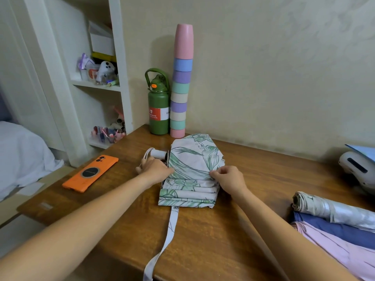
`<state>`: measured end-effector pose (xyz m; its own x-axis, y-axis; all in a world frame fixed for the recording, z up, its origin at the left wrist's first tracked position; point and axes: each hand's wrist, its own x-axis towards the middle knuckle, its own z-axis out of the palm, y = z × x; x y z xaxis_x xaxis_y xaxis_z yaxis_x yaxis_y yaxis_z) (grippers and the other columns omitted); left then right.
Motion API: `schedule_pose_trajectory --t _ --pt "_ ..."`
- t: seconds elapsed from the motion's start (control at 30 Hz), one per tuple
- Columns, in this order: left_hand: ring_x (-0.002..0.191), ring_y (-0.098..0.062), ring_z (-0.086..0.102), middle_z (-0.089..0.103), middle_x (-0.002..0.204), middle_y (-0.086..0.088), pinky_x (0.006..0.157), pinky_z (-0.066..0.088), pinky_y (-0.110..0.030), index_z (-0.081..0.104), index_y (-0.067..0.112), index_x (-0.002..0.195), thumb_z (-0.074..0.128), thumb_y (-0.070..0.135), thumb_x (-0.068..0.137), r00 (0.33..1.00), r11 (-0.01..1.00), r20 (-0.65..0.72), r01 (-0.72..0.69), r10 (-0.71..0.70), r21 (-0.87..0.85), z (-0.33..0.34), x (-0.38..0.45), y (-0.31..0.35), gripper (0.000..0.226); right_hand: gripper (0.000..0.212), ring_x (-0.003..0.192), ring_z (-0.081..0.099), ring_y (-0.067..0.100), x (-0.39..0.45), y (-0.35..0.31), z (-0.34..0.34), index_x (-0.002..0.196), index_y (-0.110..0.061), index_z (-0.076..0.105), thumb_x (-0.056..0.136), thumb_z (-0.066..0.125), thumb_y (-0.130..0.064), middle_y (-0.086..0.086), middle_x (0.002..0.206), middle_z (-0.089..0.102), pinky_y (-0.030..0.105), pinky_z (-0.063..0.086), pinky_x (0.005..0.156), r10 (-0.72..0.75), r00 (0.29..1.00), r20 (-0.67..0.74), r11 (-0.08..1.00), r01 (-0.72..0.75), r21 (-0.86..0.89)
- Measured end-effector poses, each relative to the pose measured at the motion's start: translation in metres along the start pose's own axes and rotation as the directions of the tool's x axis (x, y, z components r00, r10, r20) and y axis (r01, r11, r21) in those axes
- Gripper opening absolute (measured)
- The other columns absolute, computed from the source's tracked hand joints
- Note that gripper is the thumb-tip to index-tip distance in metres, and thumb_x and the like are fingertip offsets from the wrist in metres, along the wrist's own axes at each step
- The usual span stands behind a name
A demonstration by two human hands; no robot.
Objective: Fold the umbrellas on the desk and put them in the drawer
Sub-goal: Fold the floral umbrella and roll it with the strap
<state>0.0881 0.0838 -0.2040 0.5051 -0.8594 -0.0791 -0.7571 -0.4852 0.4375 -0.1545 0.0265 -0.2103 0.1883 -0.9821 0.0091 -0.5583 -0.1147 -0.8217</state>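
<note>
Floral umbrella (192, 171) lies mid-surface (203, 240), canopy pleated flat, strap (169, 236) trailing toward the near edge. Left hand (156, 169) rests at the handle (159, 153) end, fingers loosely curled, actual grip hidden. Right hand (228, 178) fingers pinch a fabric pleat. Likely light, with soft, slippery cloth over stiff ribs; best held at the handle while rolling, then strapped. Three rolled umbrellas (334, 224) wait at the right.
</note>
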Motion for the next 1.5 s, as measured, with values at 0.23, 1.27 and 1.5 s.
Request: schedule_pose_trajectory --t 0.23,1.27,1.5 --pt "0.131 -0.032 0.031 0.042 0.138 -0.010 0.105 0.031 -0.045 0.059 0.018 0.113 0.064 0.049 0.086 0.987 0.965 -0.154 0.006 0.036 0.264 0.003 -0.008 0.025 0.042 0.018 0.058 0.056 0.017 0.003 -0.009 0.003 0.065 -0.013 0.064 0.079 0.074 -0.016 0.003 0.061 0.064 0.026 0.039 0.052 0.103 0.995 0.019 0.969 -0.096 -0.229" --pt "0.152 -0.024 -0.032 -0.024 0.169 -0.007 0.124 -0.018 -0.049 -0.022 0.052 0.154 0.017 0.063 0.105 0.802 0.762 0.159 -0.597 0.575 0.250 0.060 -0.010 0.025 0.064 0.045 0.087 0.068 0.012 0.062 -0.024 -0.016 0.126 -0.014 0.066 0.085 0.083 -0.023 -0.006 0.087 0.068 0.027 0.050 0.076 -0.139 0.972 0.192 0.960 0.085 0.265" --pt "0.139 -0.021 0.030 0.036 0.138 0.003 0.119 0.029 -0.046 0.036 0.032 0.136 0.056 0.043 0.094 0.756 0.755 -0.120 -0.653 0.643 -0.063 0.058 -0.011 0.019 0.047 0.025 0.093 0.052 0.019 0.054 -0.028 0.000 0.090 -0.031 0.055 0.081 0.077 -0.027 -0.003 0.102 0.052 0.040 0.045 0.085 -0.344 0.935 0.084 0.858 0.350 -0.377"
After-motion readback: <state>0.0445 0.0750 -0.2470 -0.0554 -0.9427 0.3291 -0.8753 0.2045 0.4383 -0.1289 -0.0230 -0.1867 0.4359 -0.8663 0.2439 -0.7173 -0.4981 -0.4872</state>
